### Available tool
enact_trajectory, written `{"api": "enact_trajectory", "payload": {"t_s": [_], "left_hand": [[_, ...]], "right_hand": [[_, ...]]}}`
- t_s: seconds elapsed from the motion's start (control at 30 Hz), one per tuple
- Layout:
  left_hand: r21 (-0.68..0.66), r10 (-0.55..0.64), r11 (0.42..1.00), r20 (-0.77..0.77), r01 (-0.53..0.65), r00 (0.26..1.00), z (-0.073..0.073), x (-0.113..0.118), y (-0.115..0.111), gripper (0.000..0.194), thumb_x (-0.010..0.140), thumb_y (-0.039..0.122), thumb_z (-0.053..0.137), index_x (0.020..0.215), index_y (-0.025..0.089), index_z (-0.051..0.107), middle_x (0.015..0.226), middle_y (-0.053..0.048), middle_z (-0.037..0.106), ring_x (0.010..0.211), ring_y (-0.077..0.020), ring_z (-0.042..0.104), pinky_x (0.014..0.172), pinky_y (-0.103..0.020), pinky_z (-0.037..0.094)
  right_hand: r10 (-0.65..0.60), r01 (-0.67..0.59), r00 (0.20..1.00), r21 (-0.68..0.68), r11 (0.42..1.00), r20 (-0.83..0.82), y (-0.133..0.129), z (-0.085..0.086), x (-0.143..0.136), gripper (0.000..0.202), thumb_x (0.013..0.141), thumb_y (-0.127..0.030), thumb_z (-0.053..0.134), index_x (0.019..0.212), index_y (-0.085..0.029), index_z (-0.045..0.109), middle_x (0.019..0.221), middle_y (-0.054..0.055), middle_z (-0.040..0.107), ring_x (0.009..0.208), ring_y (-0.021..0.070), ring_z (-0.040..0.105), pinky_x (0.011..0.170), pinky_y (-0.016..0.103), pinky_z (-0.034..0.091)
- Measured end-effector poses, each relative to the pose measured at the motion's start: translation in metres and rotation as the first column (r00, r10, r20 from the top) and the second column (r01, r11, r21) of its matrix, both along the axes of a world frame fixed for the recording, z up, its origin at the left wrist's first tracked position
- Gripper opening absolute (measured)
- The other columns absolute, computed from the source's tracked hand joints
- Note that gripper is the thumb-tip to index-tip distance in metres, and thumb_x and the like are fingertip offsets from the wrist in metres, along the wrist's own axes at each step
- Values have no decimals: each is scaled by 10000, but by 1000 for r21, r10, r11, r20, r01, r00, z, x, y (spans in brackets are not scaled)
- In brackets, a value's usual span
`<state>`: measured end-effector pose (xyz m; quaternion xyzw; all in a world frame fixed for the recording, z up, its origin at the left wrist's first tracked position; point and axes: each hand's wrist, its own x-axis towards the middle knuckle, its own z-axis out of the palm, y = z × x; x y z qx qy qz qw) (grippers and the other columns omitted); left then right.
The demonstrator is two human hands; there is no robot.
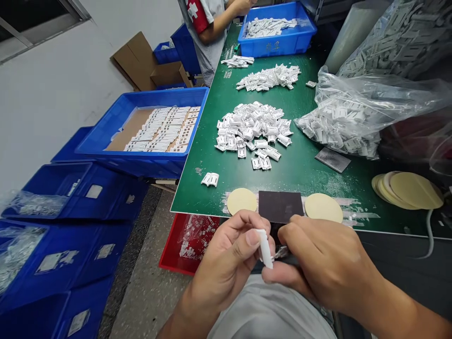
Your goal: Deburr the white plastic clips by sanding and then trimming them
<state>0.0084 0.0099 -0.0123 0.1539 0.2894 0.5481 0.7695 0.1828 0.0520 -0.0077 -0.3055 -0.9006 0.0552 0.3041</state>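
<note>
A small white plastic part [265, 249] is pinched between the thumb and fingers of my left hand [233, 256], just in front of the table's edge. My right hand [318, 256] is closed around a small shiny metal tool [281, 253], mostly hidden by the fingers, whose tip meets the white part. The right thumb lies by the part's lower end. Behind the hands, a dark square pad [280, 205] lies between two round yellow discs [242, 201] on the green table [197, 160]. Two white parts [210, 179] sit near the table's left edge.
White parts form heaps [254, 125] on the table. A clear bag of parts [346, 122] and stacked yellow discs [409, 189] are at right. Blue bins [141, 162] stand left, a red bin [173, 242] below. Another person [208, 35] works by a blue bin [277, 44].
</note>
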Motion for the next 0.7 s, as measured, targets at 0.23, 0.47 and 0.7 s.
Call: {"api": "enact_trajectory", "payload": {"t_s": [0.23,0.47,0.7], "left_hand": [[-41,3,999,-25,-4,1000,-1,-2,-1,78,888,219,741,910,163,691,891,-1,594,741,-63,589,702,-156,470],[-46,4,999,-30,-6,1000,0,-1,-1,81,887,227,740,900,164,691,896,-6,592,755,-73,587,711,-165,468],[-51,12,999,-26,-13,1000,-2,0,-1,57,906,214,710,909,168,675,892,-11,576,767,-88,583,719,-188,468]], "right_hand": [[-18,18,999,10,1000,47,0,-2,-2,516,1025,-586,350,710,-215,524,584,0,491,497,165,428,511,336,251],[-43,41,997,44,998,59,-2,-4,-3,501,1043,-559,296,701,-237,470,576,-13,449,496,170,387,506,334,248],[-43,39,997,67,997,65,-2,-7,-2,475,1051,-521,306,696,-239,448,571,-20,423,501,169,351,516,341,237]]}}
